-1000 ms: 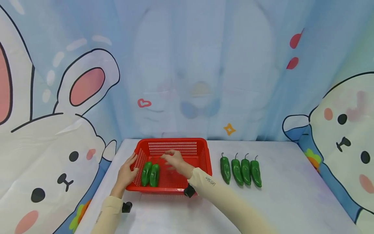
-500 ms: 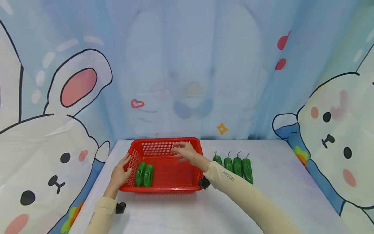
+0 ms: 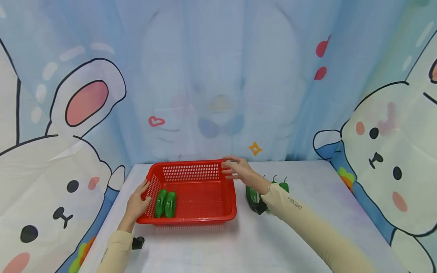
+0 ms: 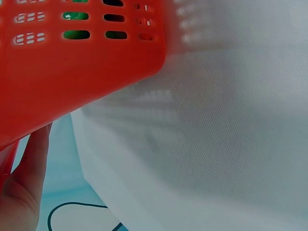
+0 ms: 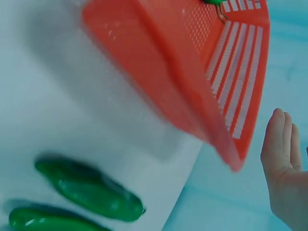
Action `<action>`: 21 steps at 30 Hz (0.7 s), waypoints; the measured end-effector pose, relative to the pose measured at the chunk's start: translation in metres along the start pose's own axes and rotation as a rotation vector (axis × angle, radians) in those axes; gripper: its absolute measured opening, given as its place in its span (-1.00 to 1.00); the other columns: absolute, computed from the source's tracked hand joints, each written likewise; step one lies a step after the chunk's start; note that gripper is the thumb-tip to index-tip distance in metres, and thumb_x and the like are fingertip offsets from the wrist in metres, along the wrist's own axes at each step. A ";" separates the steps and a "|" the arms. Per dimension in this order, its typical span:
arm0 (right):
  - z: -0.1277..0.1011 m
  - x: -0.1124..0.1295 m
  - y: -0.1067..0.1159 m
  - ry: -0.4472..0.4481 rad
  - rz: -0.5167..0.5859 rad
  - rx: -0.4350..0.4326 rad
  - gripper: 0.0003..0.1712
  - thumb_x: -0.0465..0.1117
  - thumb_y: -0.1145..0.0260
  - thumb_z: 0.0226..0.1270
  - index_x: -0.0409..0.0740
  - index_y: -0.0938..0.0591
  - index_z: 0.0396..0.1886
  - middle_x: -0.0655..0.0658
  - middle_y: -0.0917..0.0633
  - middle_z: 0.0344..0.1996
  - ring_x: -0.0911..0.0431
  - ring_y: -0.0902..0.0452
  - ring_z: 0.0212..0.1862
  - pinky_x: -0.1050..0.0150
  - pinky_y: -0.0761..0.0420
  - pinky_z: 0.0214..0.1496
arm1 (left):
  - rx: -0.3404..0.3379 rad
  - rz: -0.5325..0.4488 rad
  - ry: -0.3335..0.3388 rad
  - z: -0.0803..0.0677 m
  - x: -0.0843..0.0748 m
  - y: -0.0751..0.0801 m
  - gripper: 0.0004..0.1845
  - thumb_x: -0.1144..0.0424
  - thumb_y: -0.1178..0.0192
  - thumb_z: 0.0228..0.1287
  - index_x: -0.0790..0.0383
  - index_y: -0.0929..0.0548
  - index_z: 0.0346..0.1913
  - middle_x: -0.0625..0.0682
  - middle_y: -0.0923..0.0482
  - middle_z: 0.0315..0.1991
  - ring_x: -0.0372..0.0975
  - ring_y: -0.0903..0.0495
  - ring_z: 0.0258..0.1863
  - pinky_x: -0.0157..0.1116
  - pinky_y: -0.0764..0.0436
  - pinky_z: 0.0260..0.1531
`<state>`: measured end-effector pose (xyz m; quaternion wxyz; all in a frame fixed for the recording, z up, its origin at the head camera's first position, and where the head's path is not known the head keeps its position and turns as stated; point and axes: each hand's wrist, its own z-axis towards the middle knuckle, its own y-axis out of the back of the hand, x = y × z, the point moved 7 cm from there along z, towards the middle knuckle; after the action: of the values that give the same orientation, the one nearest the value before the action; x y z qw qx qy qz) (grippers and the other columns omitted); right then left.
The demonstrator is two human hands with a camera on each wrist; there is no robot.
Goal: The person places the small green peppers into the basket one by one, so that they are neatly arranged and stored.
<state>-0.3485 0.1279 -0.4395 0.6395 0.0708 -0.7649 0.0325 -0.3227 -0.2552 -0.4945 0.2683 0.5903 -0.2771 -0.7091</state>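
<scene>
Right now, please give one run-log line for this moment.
left hand: at red plastic basket, left rim; right hand: empty, near back-right corner; inside: two green chili peppers; outside, right: more peppers

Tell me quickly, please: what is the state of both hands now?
Left hand: open, touching the basket.
Right hand: open, holding nothing.

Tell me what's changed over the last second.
The right hand has moved right, from over the middle of the basket to its far right corner, holding nothing; its arm now hides part of the outside peppers. The left hand stays at the left rim, and both inside peppers lie where they were.
</scene>
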 end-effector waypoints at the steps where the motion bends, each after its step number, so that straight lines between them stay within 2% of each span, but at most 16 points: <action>1: -0.001 0.000 0.006 0.002 0.008 0.004 -0.39 -0.14 -0.18 0.46 -0.22 -0.34 0.44 -0.40 -0.51 0.25 -0.27 -0.50 0.21 -0.10 -0.51 0.16 | 0.000 0.000 -0.001 0.000 0.000 0.000 -0.33 0.51 -0.02 0.25 0.37 -0.25 0.47 0.18 -0.10 0.53 0.11 -0.10 0.47 -0.02 -0.40 0.06; 6: -0.010 -0.002 0.040 0.005 0.016 -0.018 -0.36 -0.12 -0.18 0.46 -0.22 -0.31 0.45 -0.42 -0.46 0.29 -0.28 -0.47 0.25 -0.09 -0.49 0.19 | -0.001 0.008 -0.008 -0.001 -0.001 0.001 -0.33 0.52 -0.02 0.25 0.36 -0.26 0.47 0.17 -0.10 0.53 0.11 -0.12 0.46 -0.10 -0.39 -0.10; 9: -0.014 -0.008 0.062 -0.012 0.014 -0.060 -0.38 -0.12 -0.17 0.47 -0.20 -0.32 0.45 -0.41 -0.47 0.28 -0.26 -0.47 0.25 -0.04 -0.52 0.16 | -0.007 0.009 -0.014 -0.001 0.000 0.002 -0.33 0.52 -0.02 0.24 0.36 -0.26 0.47 0.18 -0.11 0.52 0.11 -0.13 0.46 -0.11 -0.38 -0.13; 15: -0.021 -0.020 0.103 -0.029 0.014 -0.114 -0.32 -0.07 -0.17 0.48 -0.20 -0.27 0.49 -0.42 -0.41 0.34 -0.23 -0.44 0.29 -0.03 -0.49 0.21 | -0.012 0.013 -0.024 0.001 0.001 0.003 -0.33 0.52 -0.04 0.24 0.37 -0.27 0.46 0.18 -0.12 0.52 0.11 -0.14 0.45 -0.08 -0.41 -0.06; 21: -0.040 -0.032 0.145 -0.017 -0.031 -0.199 -0.28 -0.02 -0.15 0.49 -0.24 -0.23 0.51 -0.43 -0.37 0.36 -0.18 -0.47 0.27 -0.03 -0.48 0.21 | -0.009 0.007 -0.023 0.001 0.001 -0.001 -0.33 0.52 -0.05 0.24 0.38 -0.27 0.46 0.19 -0.12 0.52 0.12 -0.13 0.46 -0.03 -0.41 0.04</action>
<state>-0.3255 0.2791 -0.4576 0.6373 0.0190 -0.7685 -0.0540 -0.3236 -0.2555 -0.4957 0.2702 0.5798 -0.2790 -0.7162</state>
